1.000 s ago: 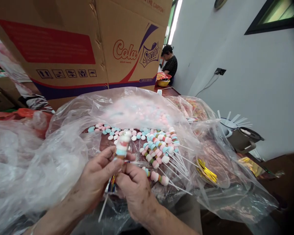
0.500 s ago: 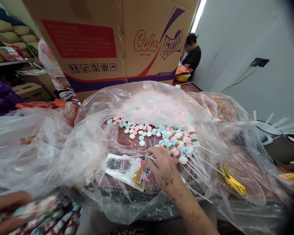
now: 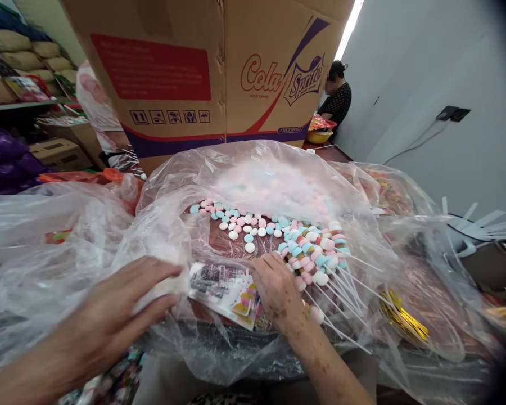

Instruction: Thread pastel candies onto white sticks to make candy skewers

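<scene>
Wrappers [image 3: 225,289], a small stack of printed cellophane sleeves, are lying flat inside the opened clear plastic bag [image 3: 160,230] on the bench, just beside the heap of marshmallow skewers [image 3: 316,256]. They are looking thin, light and slippery, likely to slide apart or crease, so taking one by a corner edge with a light pinch seems best. The right hand [image 3: 278,289] is resting fingers-down on the stack's right end, loosely spread, gripping nothing that I can make out. The left hand [image 3: 105,315] is lying open and wide, pressing on the bag's bunched rim near the stack's left end. Loose marshmallows [image 3: 236,222] are sitting farther back. Behind them a cardboard carton [image 3: 202,73] is standing, and beyond it another person [image 3: 337,101] is sitting by the wall.
</scene>
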The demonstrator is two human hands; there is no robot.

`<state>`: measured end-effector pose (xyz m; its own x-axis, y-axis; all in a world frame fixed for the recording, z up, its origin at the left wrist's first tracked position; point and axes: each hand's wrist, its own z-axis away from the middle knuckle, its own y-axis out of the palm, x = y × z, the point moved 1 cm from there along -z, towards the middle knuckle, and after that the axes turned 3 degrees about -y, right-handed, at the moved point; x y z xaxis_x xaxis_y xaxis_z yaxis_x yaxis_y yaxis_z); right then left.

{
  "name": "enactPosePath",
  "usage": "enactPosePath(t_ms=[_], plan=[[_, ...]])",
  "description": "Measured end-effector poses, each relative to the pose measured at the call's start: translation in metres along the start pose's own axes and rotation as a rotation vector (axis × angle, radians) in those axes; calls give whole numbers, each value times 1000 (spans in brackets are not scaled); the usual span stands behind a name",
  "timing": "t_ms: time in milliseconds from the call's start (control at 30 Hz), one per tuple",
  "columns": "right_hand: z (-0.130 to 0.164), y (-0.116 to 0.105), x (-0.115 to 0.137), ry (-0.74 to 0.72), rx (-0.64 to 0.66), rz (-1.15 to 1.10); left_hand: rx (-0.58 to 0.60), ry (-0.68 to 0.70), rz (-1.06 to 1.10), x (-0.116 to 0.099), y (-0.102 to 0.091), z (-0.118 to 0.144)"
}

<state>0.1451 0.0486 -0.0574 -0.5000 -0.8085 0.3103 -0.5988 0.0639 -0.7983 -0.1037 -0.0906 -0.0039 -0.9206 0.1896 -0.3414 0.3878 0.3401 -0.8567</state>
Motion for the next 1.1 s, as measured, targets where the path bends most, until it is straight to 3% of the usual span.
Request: enactPosePath(t_ms=[67,133,267,400,633,767,867,1000,1100], plan=[[0,-6,2,-53,-63,-44,-3,156,-5,-24,27,-34],[0,-13,4,-82,-105,-116,30,194,16,-42,53,-61],[7,-24,1,39,-119,-363,284,30,194,-54,78,-90],[16,-32,-5,122,-76,-495,471,-68,439,-55,77,-93],[21,-35,-3,3,-300,-290,438,11,416,-65,81,-87],[23,-33,-1,-9,-425,-169,511,-13,581,-68,85,-87],[24,-37,2,17,-443,-143,495,-6,673,-69,87,-88],[27,-61,-1,28,-373,-96,501,-10,637,-66,87,-88],[35,-84,-20,67,-358,223,487,-8,641,-62,85,-88]])
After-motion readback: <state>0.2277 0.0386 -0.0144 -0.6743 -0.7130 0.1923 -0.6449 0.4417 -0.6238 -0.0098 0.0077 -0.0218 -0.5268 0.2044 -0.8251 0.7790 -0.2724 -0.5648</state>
